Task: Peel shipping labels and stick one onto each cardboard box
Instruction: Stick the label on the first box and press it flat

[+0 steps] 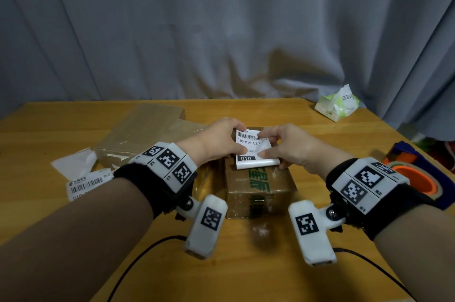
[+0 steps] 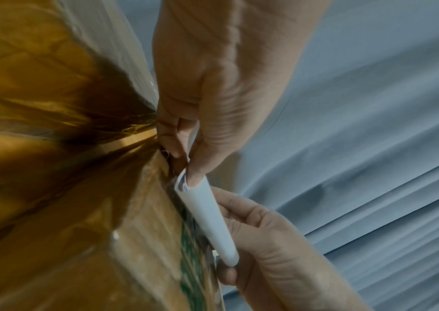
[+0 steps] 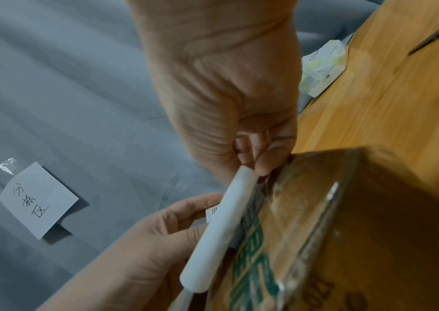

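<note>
A white shipping label [image 1: 248,145] with a barcode and "010" print is held over the far end of a tape-wrapped cardboard box [image 1: 259,187] with green lettering. My left hand [image 1: 240,139] pinches the label's left edge and my right hand [image 1: 264,144] pinches its right edge. The label's near edge curls under into a roll, close to the box top. The left wrist view shows my left hand [image 2: 186,166] pinching the rolled label [image 2: 207,216] beside the box [image 2: 133,231]. The right wrist view shows my right hand [image 3: 250,166] on the roll [image 3: 221,227] against the box [image 3: 319,231].
Another barcode label [image 1: 86,184] and a crumpled white backing sheet [image 1: 73,163] lie at the left. A flat brown cardboard package [image 1: 142,129] sits behind them. A tissue pack [image 1: 337,104] is at the back right and an orange tape roll [image 1: 418,178] at the right edge. Cables trail at the front.
</note>
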`<state>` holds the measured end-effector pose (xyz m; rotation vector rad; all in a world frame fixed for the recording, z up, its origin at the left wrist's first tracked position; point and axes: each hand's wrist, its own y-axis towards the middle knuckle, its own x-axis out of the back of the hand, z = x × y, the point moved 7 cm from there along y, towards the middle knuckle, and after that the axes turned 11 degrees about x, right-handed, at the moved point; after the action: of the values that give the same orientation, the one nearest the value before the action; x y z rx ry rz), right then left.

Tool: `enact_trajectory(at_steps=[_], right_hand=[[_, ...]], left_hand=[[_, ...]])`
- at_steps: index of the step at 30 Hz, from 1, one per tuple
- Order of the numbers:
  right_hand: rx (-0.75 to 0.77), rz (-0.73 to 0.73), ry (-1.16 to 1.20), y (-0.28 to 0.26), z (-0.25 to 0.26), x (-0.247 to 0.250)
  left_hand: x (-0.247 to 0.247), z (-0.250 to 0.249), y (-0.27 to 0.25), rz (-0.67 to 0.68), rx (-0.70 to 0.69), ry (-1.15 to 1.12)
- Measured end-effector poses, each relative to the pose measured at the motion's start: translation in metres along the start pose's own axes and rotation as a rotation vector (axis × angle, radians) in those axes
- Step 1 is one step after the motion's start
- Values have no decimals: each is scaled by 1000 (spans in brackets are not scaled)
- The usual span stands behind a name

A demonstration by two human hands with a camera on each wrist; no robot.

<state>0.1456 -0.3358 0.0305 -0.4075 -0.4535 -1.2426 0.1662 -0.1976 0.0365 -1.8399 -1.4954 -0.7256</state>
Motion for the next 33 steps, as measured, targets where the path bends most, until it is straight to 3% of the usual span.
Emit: enact_trajectory(at_steps=[7,19,26,33], right_hand=[[4,-26,-5,2,-4,0],[-1,-230,-41,7,-9,5],[-80,-276,-33,5,-10,7],[-65,-280,-101,10,-8,8]], left_hand=[[-2,0,1,10,2,22],[-2,4,-5,-108,-11,-1],[-4,-2,-4,-122,-25,74],[-4,-5,-3,-129,-9,113]])
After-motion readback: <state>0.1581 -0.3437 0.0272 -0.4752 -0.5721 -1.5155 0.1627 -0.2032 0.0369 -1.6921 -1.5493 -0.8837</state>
